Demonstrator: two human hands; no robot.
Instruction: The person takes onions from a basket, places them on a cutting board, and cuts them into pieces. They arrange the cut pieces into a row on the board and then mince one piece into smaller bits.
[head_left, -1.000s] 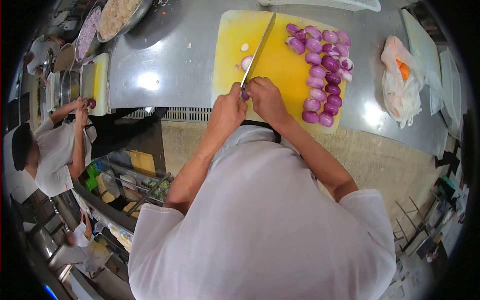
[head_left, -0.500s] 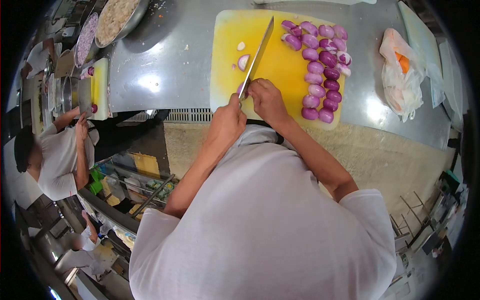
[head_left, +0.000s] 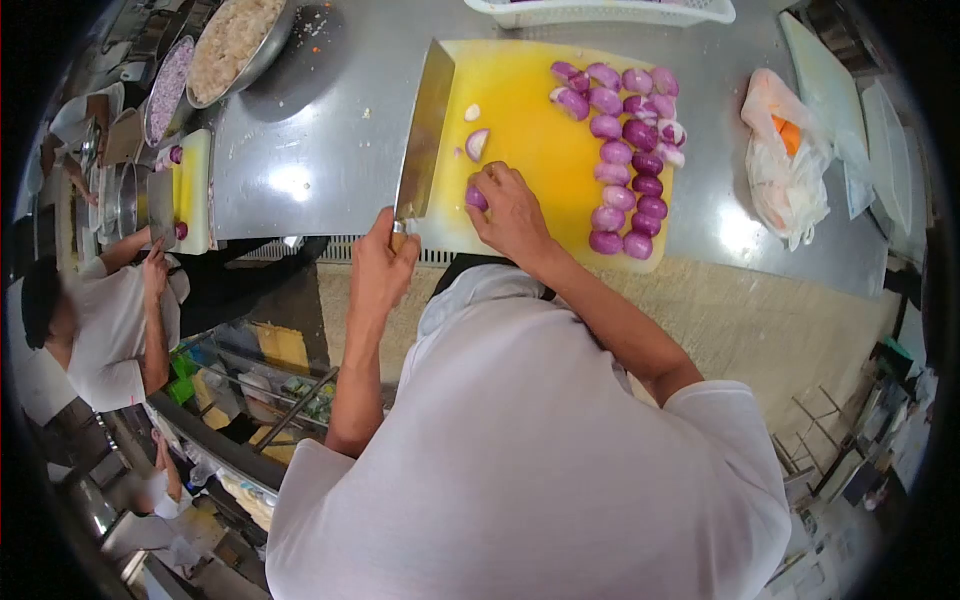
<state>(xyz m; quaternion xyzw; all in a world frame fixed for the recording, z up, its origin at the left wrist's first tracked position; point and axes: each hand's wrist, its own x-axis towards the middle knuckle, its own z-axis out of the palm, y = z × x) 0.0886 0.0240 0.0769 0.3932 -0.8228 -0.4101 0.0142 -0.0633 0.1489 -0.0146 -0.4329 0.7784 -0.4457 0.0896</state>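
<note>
My left hand (head_left: pixel 383 262) is closed round the handle of a cleaver (head_left: pixel 424 135). The blade points away from me along the left edge of the yellow cutting board (head_left: pixel 545 130), its broad side showing. To the right of it, the fingers of my right hand (head_left: pixel 512 214) are closed on a small purple onion (head_left: pixel 476 197) near the board's front edge. Just beyond lie a cut onion piece (head_left: pixel 478 144) and a small pale bit (head_left: pixel 472 112). Several peeled purple onions (head_left: pixel 613 174) stand in rows along the board's right side.
A steel table (head_left: pixel 300 150) carries the board. A plastic bag (head_left: pixel 785 165) with something orange inside is at right, a white basket (head_left: pixel 600 12) at the far edge. Bowls of chopped food (head_left: pixel 235 45) stand far left. A co-worker (head_left: pixel 120 320) holds a cleaver at another board.
The cleaver has swung left, away from the onion, and turned so its broad side shows. My left hand has moved left with it. My right hand remains at the onion.
</note>
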